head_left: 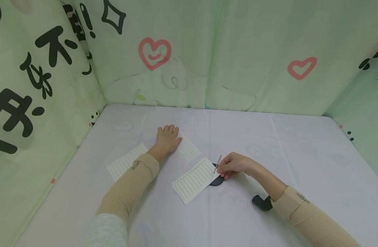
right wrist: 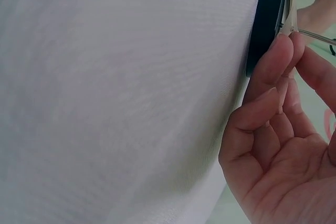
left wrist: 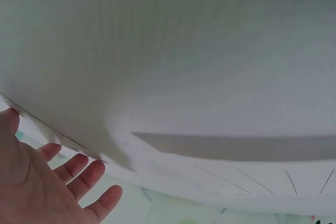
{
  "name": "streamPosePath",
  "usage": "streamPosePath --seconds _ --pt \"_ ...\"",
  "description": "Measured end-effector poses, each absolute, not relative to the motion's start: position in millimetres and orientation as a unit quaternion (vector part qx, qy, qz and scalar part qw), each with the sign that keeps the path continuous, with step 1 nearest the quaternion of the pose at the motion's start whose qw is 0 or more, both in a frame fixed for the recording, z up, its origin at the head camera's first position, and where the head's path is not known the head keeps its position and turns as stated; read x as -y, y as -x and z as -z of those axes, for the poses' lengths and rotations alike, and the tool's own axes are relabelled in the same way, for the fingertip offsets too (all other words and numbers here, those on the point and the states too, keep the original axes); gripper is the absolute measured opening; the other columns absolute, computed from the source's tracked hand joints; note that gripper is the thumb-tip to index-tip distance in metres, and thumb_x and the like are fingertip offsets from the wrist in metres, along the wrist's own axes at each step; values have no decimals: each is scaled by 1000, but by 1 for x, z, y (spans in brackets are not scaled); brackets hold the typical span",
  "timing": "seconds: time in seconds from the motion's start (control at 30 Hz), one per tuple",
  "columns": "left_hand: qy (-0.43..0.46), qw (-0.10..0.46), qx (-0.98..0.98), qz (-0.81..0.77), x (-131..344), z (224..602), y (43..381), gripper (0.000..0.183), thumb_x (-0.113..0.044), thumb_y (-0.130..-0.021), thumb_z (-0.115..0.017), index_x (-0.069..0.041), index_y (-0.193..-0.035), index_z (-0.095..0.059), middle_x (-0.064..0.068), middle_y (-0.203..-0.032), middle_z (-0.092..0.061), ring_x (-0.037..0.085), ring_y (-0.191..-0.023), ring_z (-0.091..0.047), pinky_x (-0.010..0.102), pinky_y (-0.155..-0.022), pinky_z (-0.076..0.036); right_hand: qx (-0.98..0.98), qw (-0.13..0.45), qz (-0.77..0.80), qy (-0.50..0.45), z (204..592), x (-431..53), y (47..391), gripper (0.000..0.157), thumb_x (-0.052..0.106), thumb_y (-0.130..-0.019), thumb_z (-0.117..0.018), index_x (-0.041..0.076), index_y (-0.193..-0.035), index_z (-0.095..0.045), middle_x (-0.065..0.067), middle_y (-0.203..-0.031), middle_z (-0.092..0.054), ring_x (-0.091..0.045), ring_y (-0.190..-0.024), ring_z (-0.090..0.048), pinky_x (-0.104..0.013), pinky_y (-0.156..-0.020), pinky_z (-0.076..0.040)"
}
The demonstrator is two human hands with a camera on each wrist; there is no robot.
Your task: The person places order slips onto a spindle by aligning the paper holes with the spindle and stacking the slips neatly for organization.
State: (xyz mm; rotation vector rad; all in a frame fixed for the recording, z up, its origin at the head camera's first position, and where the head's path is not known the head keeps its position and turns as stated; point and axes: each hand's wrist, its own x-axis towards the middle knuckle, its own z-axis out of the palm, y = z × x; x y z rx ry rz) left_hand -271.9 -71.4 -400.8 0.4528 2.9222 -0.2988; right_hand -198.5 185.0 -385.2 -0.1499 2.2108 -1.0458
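In the head view my right hand (head_left: 236, 164) pinches the corner of a white lined paper slip (head_left: 193, 181). The slip lies over a black round base (head_left: 217, 181), where a thin metal spike (head_left: 218, 163) stands up beside the fingertips. The right wrist view shows the thumb and index fingertips (right wrist: 283, 51) at the paper's edge, with the thick dark base (right wrist: 262, 30) behind. My left hand (head_left: 166, 140) lies farther back, fingers spread, touching a second lined slip (head_left: 189, 151). In the left wrist view its fingers (left wrist: 86, 179) are by the sheet's thin edge.
A third lined slip (head_left: 127, 163) lies left of the left forearm. A small black object (head_left: 262, 203) sits partly hidden against the right sleeve. The white-covered table (head_left: 315, 164) is enclosed by pale green printed curtains (head_left: 238, 51) at back and sides.
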Motion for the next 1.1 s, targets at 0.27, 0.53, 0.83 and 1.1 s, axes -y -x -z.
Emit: streamPosePath --seconds 0.27,0.53,0.83,1.1 --pt "-156 82 -981 85 70 405 274 55 -40 -99 -27 -10 -145 -19 12 -144 -27 29 -131 -27 48 -103 -26 -847 340 404 60 385 -186 198 12 13 -83 -65 2 -84 -69 3 -61 -60 -8 -55 -57 -20 -51 -37" --pt "-157 69 -982 75 68 408 276 53 -38 -99 -30 -12 -145 -21 12 -142 -31 29 -129 -30 48 -101 -28 -849 340 401 58 385 -185 198 11 13 -82 -65 3 -84 -68 3 -61 -61 -8 -56 -58 -20 -51 -38" --pt "-158 68 -982 82 69 406 276 50 -28 -99 -32 -12 -145 -18 15 -134 -39 29 -118 -41 43 -98 -33 -849 339 402 56 384 -185 198 11 12 -83 -64 2 -85 -68 2 -61 -60 -8 -55 -58 -20 -51 -38" --pt "-160 85 -983 25 73 401 278 59 -14 -93 -45 -8 -144 -17 18 -132 -42 32 -116 -45 43 -97 -36 -849 342 400 56 385 -184 198 11 12 -83 -64 2 -84 -68 2 -61 -60 -9 -55 -57 -20 -51 -37"
